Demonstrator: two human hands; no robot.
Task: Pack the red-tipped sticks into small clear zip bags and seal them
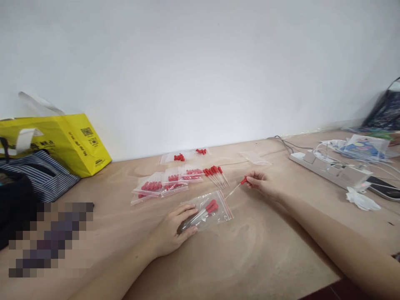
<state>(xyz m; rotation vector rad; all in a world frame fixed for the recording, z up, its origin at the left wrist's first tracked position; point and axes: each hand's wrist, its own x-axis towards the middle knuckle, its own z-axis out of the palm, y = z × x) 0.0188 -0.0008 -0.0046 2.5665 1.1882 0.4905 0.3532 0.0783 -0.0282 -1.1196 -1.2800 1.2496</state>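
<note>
My left hand [178, 228] grips the near-left end of a clear zip bag [201, 223], with thumb and fingers closed on it. Inside that bag lie a few droppers [211, 207] with red bulbs and thin clear stems. My right hand [261, 183] pinches one dropper [243, 180] by its red bulb, its stem slanting down left toward the bag's mouth. Between the hands and the wall, several loose droppers [215, 173] lie side by side. To their left, several zip bags [152, 186] with red-bulbed contents overlap on the wooden table [250, 250].
Farther back are loose red bulbs [179, 157] on clear plastic and a flat clear bag [254, 157]. At left stand a yellow bag [90, 141] and a striped cloth item [50, 171]. A white power strip [331, 168] with cables and a crumpled tissue [362, 200] lie right.
</note>
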